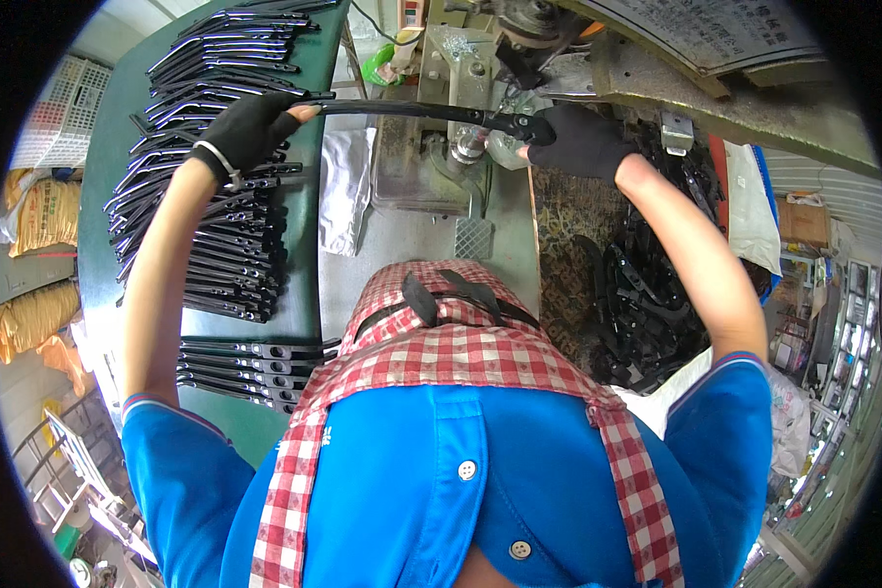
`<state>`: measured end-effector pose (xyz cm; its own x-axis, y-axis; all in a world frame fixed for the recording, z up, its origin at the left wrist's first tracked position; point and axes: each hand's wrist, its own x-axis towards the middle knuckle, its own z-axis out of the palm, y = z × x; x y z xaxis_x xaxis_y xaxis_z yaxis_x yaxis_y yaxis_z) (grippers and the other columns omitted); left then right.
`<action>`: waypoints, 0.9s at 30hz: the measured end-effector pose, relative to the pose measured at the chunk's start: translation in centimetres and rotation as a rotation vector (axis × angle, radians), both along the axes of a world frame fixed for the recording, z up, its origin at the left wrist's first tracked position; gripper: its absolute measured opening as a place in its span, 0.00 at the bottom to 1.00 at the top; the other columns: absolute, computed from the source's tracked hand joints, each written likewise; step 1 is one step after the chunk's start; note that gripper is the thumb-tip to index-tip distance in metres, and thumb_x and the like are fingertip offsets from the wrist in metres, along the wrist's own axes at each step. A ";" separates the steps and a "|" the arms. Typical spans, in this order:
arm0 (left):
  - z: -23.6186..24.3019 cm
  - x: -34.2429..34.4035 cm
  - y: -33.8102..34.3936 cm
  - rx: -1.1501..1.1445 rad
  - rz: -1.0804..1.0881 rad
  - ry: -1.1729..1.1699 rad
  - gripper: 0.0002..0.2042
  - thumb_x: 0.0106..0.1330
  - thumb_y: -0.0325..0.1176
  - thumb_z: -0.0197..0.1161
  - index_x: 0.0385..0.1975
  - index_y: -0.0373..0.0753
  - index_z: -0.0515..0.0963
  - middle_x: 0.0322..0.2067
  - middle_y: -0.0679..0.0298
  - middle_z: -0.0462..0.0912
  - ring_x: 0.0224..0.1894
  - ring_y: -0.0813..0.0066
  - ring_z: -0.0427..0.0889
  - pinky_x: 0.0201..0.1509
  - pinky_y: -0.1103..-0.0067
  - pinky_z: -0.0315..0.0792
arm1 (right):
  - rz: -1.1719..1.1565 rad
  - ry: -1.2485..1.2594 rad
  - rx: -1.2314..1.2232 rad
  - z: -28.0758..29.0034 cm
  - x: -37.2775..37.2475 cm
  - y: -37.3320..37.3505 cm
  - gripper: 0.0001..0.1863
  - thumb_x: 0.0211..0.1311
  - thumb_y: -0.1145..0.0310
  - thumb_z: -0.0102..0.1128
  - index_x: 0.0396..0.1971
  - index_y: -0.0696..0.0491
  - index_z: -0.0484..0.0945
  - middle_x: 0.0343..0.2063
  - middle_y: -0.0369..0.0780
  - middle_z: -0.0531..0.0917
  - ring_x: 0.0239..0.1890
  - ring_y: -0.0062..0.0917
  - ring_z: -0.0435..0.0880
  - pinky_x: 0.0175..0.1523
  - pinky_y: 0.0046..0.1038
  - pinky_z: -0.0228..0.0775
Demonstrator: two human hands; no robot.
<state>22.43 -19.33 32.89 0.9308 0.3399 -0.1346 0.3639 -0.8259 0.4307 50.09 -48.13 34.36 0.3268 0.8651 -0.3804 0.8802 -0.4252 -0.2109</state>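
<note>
A long, slightly bowed black wiper arm [402, 109] spans the space between my hands, in front of a bench machine. My left hand [250, 132], in a black fingerless glove with a pale band at the wrist, is closed round its thin left end. At the wider right end, my right hand [580, 142], gloved alike, grips the arm's head, and the palm hides part of it. Behind the bar stands the machine's metal column [465, 88]; a round metal post [467, 145] shows just below the bar.
Many similar black wiper arms [216, 245] lie in rows on the green table [103, 225] to my left, with several more [265, 367] nearer me. A bin on the right holds black parts [647, 294]. Below the machine is a ridged foot pedal [473, 238]; a silvery bag [345, 186] lies beside it.
</note>
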 end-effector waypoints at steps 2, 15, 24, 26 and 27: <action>-1.0 0.3 -0.5 0.154 -0.059 -0.126 0.20 0.64 0.52 0.55 0.43 0.41 0.76 0.29 0.52 0.80 0.33 0.52 0.80 0.35 0.65 0.72 | -0.021 -0.077 -0.038 0.5 -1.3 0.0 0.27 0.47 0.43 0.62 0.31 0.54 0.78 0.26 0.48 0.81 0.32 0.39 0.82 0.40 0.37 0.72; -1.9 5.4 -5.3 0.317 -0.217 -0.261 0.09 0.60 0.39 0.59 0.39 0.49 0.77 0.27 0.58 0.81 0.31 0.55 0.81 0.33 0.64 0.74 | 0.198 0.129 0.844 -1.5 -8.6 -5.5 0.08 0.49 0.70 0.65 0.30 0.53 0.77 0.25 0.41 0.78 0.29 0.36 0.79 0.37 0.32 0.70; -1.3 4.7 -4.9 0.254 -0.267 -0.258 0.12 0.59 0.41 0.61 0.39 0.43 0.74 0.27 0.56 0.79 0.31 0.52 0.80 0.33 0.64 0.73 | -0.173 0.360 0.537 -12.0 -2.0 -5.0 0.06 0.56 0.71 0.60 0.32 0.57 0.77 0.27 0.35 0.80 0.32 0.20 0.79 0.39 0.24 0.69; -1.1 5.2 -5.0 0.269 -0.271 -0.220 0.16 0.59 0.41 0.61 0.45 0.43 0.73 0.28 0.56 0.79 0.31 0.52 0.80 0.34 0.65 0.74 | -0.200 0.319 0.576 -14.5 -0.3 -5.0 0.07 0.56 0.70 0.60 0.33 0.56 0.77 0.27 0.35 0.80 0.32 0.20 0.79 0.40 0.24 0.69; -0.9 5.5 -5.3 0.277 -0.279 -0.305 0.17 0.60 0.41 0.61 0.47 0.44 0.72 0.28 0.56 0.79 0.32 0.53 0.80 0.34 0.65 0.74 | -0.215 0.296 0.599 -15.8 0.5 -4.9 0.07 0.56 0.70 0.61 0.33 0.56 0.77 0.28 0.34 0.80 0.32 0.20 0.79 0.40 0.24 0.70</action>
<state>27.93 -24.65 32.03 0.9742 0.0569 0.2183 0.0045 -0.9724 0.2333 50.59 -53.04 18.59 0.4703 0.8815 0.0419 0.6589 -0.3191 -0.6812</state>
